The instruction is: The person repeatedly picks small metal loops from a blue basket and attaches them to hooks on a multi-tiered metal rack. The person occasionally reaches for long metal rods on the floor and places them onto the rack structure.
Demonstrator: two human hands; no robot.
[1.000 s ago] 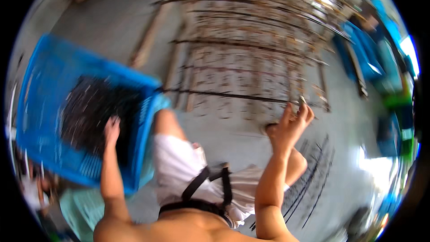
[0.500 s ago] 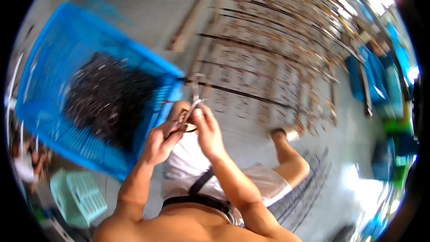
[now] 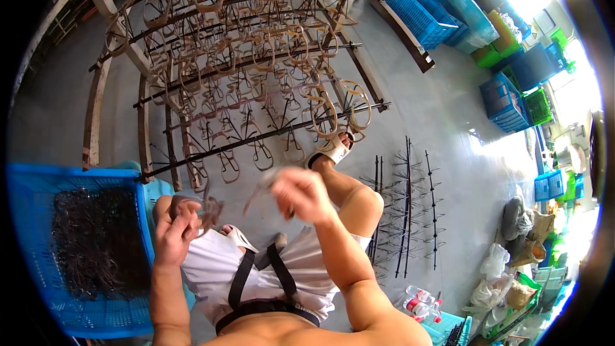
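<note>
Close to the blue crate, my left hand (image 3: 176, 234) is closed around a few brownish eyeglass frames (image 3: 210, 211). My right hand (image 3: 301, 195), blurred by motion, pinches a thin eyeglass frame (image 3: 261, 186) smeared into a pale streak. Both hands are above my lap, apart from each other. Ahead stands a rack with dark bars (image 3: 256, 134) from which many eyeglass frames (image 3: 323, 112) hang in rows. On my left, the blue plastic crate (image 3: 64, 317) holds a tangled heap of dark wire-like pieces (image 3: 93, 243).
Hooked dark rods (image 3: 407, 211) lie on the floor to the right. Blue crates (image 3: 419, 13) and green crates (image 3: 538, 106) line the far right side. Plastic bottles (image 3: 423, 304) and bags (image 3: 496, 263) are at the lower right. The rack's rusty feet (image 3: 96, 122) stick out toward me.
My view has swung leftward to rightward, so the rack now lies straight ahead and the crate farther left. My hands, close together before, have parted, the right one moving toward the rack side.
</note>
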